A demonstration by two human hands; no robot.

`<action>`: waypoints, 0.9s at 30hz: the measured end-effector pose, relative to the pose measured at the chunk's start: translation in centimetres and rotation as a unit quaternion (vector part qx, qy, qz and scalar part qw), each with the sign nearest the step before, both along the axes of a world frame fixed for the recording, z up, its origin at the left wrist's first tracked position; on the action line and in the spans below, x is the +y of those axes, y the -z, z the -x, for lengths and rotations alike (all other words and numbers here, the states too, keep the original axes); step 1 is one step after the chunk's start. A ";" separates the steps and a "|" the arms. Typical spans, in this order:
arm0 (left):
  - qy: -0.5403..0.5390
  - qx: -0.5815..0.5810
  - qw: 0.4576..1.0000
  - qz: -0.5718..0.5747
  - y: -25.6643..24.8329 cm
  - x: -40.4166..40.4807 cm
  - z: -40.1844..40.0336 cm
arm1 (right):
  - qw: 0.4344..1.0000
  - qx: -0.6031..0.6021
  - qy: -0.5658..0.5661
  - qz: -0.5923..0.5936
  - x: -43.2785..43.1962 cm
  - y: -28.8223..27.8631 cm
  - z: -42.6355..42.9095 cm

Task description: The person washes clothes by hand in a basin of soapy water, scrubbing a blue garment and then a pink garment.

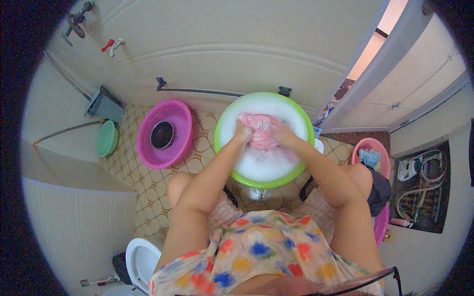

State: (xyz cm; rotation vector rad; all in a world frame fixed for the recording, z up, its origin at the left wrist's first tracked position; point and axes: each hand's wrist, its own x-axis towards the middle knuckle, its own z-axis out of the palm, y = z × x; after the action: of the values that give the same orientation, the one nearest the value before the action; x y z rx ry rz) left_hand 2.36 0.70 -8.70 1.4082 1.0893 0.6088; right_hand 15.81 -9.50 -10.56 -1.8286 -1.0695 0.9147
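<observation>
A round green basin [309,114] full of white suds [255,168] stands in front of me, between my knees. Bunched pink cloth [261,131] rises out of the foam at its middle. My left hand [244,133] grips the cloth's left side, fingers partly covered by foam and fabric. On the opposite side my right hand [278,132] is closed over the cloth, slightly blurred. Both wrists are above the foam. Whatever lies under the suds is hidden.
Left on the tiled floor sits a magenta basin [183,153] with a dark round object [162,135] inside. Beyond it are a small green basin [107,138] and a grey bin [108,107]. At right, a pink tub [381,157] holds clothes. A black rail [202,91] runs along the wall.
</observation>
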 end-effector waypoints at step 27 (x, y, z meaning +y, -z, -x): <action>0.088 -0.376 0.778 0.496 -2.3 -3.7 -1.5 | 0.921 -0.367 -0.049 -0.122 3.1 -6.0 3.6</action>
State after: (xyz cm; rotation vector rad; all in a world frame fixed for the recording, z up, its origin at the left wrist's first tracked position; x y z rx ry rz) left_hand 3.90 -3.02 -6.38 0.2454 0.4439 0.2984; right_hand 12.24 -6.40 -4.53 -1.9502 -1.6517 0.0952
